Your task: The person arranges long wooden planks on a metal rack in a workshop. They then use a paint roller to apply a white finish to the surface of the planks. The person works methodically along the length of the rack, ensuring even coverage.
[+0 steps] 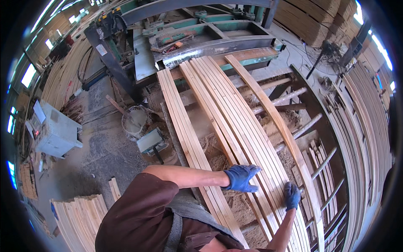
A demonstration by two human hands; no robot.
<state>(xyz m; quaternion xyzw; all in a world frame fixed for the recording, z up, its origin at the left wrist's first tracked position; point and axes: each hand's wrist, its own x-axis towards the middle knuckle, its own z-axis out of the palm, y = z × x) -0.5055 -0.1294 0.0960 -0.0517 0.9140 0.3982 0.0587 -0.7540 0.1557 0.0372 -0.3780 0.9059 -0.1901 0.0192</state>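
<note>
Looks midway: wide bundle of timber strips (235,109) packed edge to edge, running 12 to 5 o'clock; lone plank (282,126) at its 3 o'clock and narrow bundle (184,130) toward 9 remain separate. Left hand (242,178), blue-gloved, at 5 o'clock, forearm crossing from 7, palm over strips, thumb apart from fingers; fingertip contact can't tell. Right hand (292,196), at 4 o'clock, against wide bundle's outer edge, forearm from 5, fingers together, grip unclear.

No writing can be read; the white label (101,50) on the dark machine post (116,70) is illegible.
</note>
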